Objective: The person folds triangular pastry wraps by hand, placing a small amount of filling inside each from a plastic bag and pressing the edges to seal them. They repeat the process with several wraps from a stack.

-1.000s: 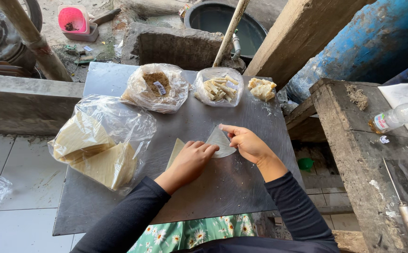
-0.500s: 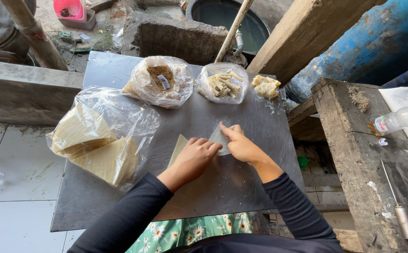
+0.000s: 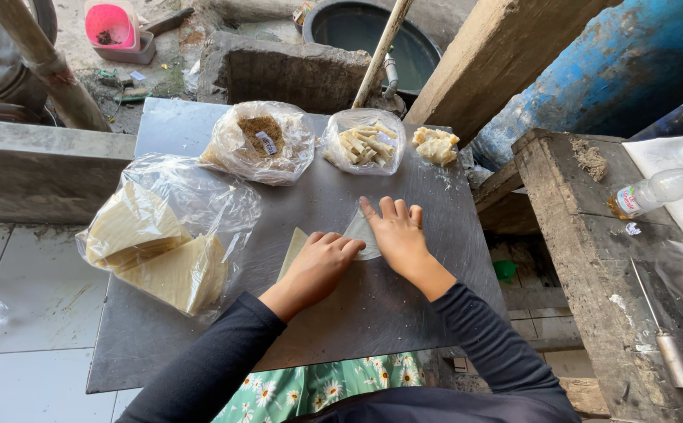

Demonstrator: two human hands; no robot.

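Neither hand's grip was clamped on anything: the right hand point(image 3: 394, 235) lay flat with fingers spread on a thin pale wrapper sheet point(image 3: 359, 233) at the centre of the frame, pressing it to the grey table point(image 3: 404, 329), while the left hand point(image 3: 322, 262) rested knuckles-up with fingers curled loosely over the sheet's near edge, so I could not tell if anything was pinched beneath. A second, yellower wrapper point(image 3: 293, 249) stuck out from under the left hand, flat on the table.

Half a second earlier the right fingers had been bunched at the sheet's top corner, and a second earlier they had lifted that corner clear of the surface. Now the palm was down and the corner no longer stood up. I judged that a fold had just been laid and was being pressed flat, with the left hand steadying the base.

To the left of centre a clear bag of stacked triangular wrappers point(image 3: 161, 251) sat open on the table. Further up, along the far edge, stood a bag of brown crumbly filling point(image 3: 261, 141), a bag of pale sticks point(image 3: 363, 141), and a few finished folded pieces point(image 3: 435, 145). At the right of the frame a plastic bottle point(image 3: 659, 189) lay on a rough wooden bench point(image 3: 584, 235).
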